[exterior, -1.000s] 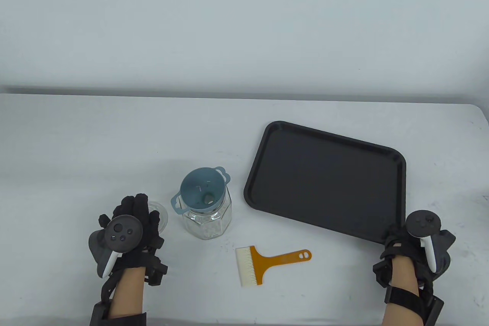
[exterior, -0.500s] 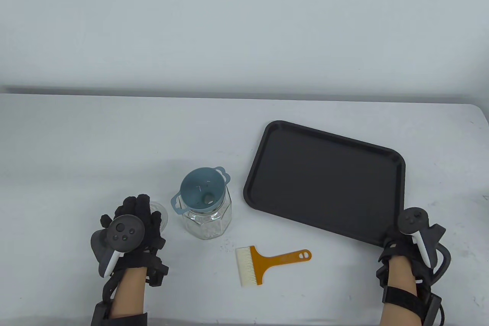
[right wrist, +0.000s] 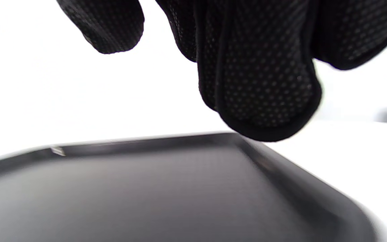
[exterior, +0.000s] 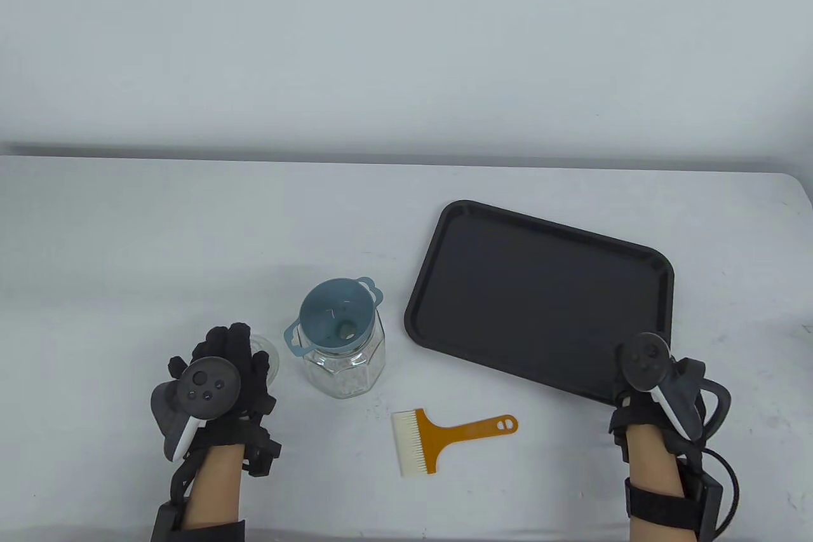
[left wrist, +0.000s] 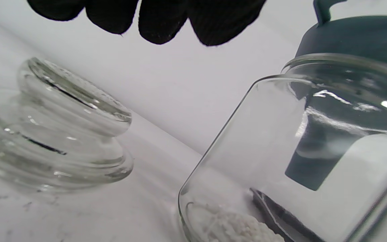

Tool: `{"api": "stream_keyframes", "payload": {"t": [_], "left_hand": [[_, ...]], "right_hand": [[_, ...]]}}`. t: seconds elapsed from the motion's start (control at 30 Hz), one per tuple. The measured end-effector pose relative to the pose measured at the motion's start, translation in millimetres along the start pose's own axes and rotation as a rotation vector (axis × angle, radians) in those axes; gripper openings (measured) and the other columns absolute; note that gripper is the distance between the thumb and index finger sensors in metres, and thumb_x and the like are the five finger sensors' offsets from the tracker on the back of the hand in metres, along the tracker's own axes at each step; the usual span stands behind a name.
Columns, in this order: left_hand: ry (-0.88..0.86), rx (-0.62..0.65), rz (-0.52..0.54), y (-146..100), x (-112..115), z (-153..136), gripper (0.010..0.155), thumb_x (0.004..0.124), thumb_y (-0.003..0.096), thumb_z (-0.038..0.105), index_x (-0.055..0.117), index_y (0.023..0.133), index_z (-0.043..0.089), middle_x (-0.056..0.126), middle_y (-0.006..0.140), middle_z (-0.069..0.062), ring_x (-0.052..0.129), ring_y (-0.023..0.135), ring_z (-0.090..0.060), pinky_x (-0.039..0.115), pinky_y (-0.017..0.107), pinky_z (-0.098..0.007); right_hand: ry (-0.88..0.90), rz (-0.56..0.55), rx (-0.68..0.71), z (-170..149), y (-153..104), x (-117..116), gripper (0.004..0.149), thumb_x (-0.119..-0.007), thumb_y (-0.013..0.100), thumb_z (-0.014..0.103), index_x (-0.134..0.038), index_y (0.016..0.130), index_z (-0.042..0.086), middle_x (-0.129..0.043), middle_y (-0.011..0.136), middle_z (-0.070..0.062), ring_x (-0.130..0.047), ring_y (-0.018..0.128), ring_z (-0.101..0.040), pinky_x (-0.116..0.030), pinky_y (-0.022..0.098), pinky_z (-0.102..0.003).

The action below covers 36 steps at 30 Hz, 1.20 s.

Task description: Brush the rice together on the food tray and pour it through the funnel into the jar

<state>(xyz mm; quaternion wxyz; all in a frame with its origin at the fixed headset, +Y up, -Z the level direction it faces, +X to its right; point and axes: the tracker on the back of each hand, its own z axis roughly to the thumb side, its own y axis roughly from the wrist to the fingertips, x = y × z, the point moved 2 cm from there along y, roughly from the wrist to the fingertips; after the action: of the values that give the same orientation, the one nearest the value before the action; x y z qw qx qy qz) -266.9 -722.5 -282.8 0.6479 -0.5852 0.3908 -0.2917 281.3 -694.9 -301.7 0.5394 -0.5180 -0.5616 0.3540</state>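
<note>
The black food tray [exterior: 540,300] lies right of centre and its floor looks bare in the table view. The glass jar [exterior: 346,367] stands left of it with the blue funnel [exterior: 336,316] seated in its mouth. White rice [left wrist: 233,228] covers the jar's bottom. My left hand [exterior: 228,345] hovers with relaxed fingers [left wrist: 166,20] over the glass lid [left wrist: 55,127], apart from it. My right hand [exterior: 632,373] hangs over the tray's near right corner, fingers [right wrist: 264,90] loose above the tray [right wrist: 146,195], holding nothing.
An orange-handled brush [exterior: 444,437] with pale bristles lies on the white table [exterior: 127,237] in front of the jar and tray. The lid [exterior: 270,358] sits just left of the jar.
My right hand has moved left and away from me, from beside the tray's near right corner to above it. The left hand has barely shifted.
</note>
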Motion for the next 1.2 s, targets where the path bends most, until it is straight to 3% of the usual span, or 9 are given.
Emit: {"api": "stream_keyframes", "payload": {"t": [0.17,0.33,0.5,0.6,0.8,1.0,1.2], "left_hand": [[0.004,0.007,-0.014,0.9,2.7,0.7,0.066,0.063,0.0553,0.026,0.047,0.109,-0.008,0.042,0.107,-0.048,0.041,0.089,-0.080,0.009,0.052,-0.088],[0.006,0.014,-0.025,1.3,4.6,2.2,0.066,0.063,0.0553,0.026,0.047,0.110,-0.008,0.042,0.107,-0.048,0.041,0.089,-0.080,0.009,0.052,-0.088],[-0.001,0.021,-0.030,1.4,5.9,3.5,0.066,0.063,0.0554,0.026,0.047,0.110,-0.008,0.042,0.107,-0.048,0.041,0.090,-0.080,0.009,0.052,-0.088],[-0.007,0.027,-0.029,1.9,6.0,4.0,0.066,0.063,0.0554,0.026,0.047,0.110,-0.008,0.041,0.107,-0.048,0.041,0.090,-0.080,0.009,0.052,-0.088],[-0.015,0.029,-0.033,2.5,6.6,3.9,0.066,0.063,0.0554,0.026,0.047,0.110,-0.008,0.041,0.107,-0.048,0.041,0.090,-0.080,0.009,0.052,-0.088],[-0.012,0.027,-0.036,2.7,6.9,4.0,0.066,0.063,0.0554,0.026,0.047,0.110,-0.008,0.041,0.107,-0.047,0.040,0.090,-0.080,0.009,0.052,-0.088],[-0.013,0.023,-0.034,2.7,6.7,3.7,0.066,0.063,0.0554,0.026,0.047,0.110,-0.008,0.042,0.107,-0.047,0.041,0.090,-0.080,0.009,0.052,-0.088]], "right_hand": [[0.191,-0.062,0.333,70.3,-16.2,12.9,0.060,-0.067,0.052,0.040,-0.063,0.092,-0.005,-0.088,0.069,-0.021,-0.101,0.043,-0.034,-0.071,0.043,-0.058],[0.364,-0.011,0.693,166.9,-38.9,24.8,0.062,-0.070,0.051,0.042,-0.059,0.096,0.001,-0.091,0.067,-0.014,-0.103,0.041,-0.028,-0.075,0.044,-0.054],[0.365,0.113,0.870,239.6,-45.8,22.2,0.068,-0.075,0.049,0.042,-0.049,0.101,0.007,-0.091,0.066,-0.011,-0.102,0.040,-0.025,-0.075,0.045,-0.052],[0.268,0.098,0.906,269.8,-46.0,19.4,0.068,-0.077,0.048,0.040,-0.048,0.101,0.010,-0.092,0.064,-0.007,-0.103,0.038,-0.022,-0.077,0.044,-0.050],[0.123,0.045,0.923,297.7,-45.2,16.2,0.057,-0.078,0.048,0.032,-0.059,0.097,0.014,-0.094,0.058,-0.002,-0.103,0.032,-0.017,-0.080,0.043,-0.047],[0.091,0.007,0.919,302.8,-42.4,13.9,0.042,-0.077,0.048,0.030,-0.074,0.087,0.014,-0.094,0.057,-0.001,-0.103,0.031,-0.016,-0.080,0.042,-0.047],[0.074,-0.007,0.930,305.2,-42.8,10.6,0.038,-0.077,0.047,0.030,-0.077,0.082,0.015,-0.094,0.057,0.000,-0.103,0.032,-0.016,-0.080,0.043,-0.047]]}}
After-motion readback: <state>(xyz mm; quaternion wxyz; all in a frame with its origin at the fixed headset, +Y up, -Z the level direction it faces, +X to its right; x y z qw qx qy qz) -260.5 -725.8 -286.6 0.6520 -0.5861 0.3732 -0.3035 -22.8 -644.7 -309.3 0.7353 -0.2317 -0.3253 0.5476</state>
